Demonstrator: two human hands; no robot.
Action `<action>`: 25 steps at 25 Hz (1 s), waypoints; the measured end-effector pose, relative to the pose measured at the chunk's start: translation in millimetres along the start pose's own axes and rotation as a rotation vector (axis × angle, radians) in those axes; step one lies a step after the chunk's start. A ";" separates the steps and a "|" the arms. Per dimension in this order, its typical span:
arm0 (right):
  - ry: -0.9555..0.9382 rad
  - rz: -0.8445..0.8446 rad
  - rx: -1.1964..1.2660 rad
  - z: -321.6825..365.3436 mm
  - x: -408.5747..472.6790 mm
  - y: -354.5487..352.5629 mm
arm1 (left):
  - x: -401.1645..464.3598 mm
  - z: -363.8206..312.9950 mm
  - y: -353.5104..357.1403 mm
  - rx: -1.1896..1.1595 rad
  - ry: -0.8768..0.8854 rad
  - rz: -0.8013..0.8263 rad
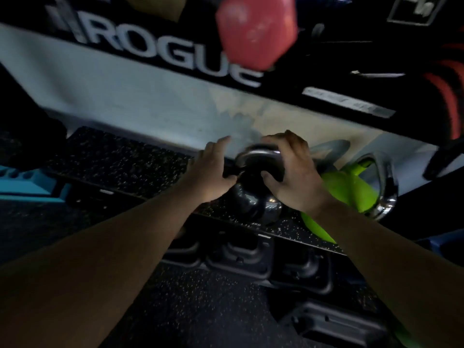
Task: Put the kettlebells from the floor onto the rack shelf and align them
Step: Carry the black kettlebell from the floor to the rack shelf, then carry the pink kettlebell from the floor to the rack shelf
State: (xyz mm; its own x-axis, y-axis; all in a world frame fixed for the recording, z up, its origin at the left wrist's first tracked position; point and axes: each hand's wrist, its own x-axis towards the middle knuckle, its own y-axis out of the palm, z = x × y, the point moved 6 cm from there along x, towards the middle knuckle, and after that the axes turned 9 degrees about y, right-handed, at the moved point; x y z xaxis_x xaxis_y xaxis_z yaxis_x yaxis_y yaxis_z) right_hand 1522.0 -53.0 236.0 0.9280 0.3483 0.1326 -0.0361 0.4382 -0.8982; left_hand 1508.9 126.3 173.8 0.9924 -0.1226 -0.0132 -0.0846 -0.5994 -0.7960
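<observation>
A black kettlebell [247, 200] with a shiny steel handle stands on the speckled black rack shelf [120, 164]. My left hand [209, 173] holds the left side of its handle, index finger raised. On the right side of the handle, my right hand [292, 169] grips over the top. A lime-green kettlebell [347, 189] with a chrome handle sits right beside the black one, partly hidden behind my right wrist.
A black upper shelf rail with white ROGUE lettering [160, 50] runs above. A pink hex dumbbell end [253, 31] sticks out over it. Black dumbbell heads [241, 257] lie below the shelf edge. A blue block [27, 182] sits at the left.
</observation>
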 end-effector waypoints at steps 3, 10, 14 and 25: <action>-0.137 0.109 0.029 68.0 -30.2 44.9 | -87.4 78.7 -14.9 0.060 -0.106 0.088; -0.030 0.593 0.122 191.9 -165.1 203.0 | -341.2 213.6 -8.9 -0.049 -0.362 0.298; -0.083 0.676 0.129 232.0 -253.9 276.9 | -463.6 261.2 30.0 -0.138 -0.483 0.368; -0.351 1.413 -0.225 224.9 -504.8 487.1 | -665.4 274.1 234.0 -0.189 -0.554 0.837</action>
State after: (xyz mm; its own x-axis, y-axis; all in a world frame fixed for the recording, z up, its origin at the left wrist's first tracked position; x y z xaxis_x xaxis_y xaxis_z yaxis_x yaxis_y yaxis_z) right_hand 952.6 171.0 -174.3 0.0350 0.5605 -0.8274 -0.7276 -0.5532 -0.4056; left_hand 853.4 284.4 -169.6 0.5064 -0.2046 -0.8377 -0.7350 -0.6105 -0.2952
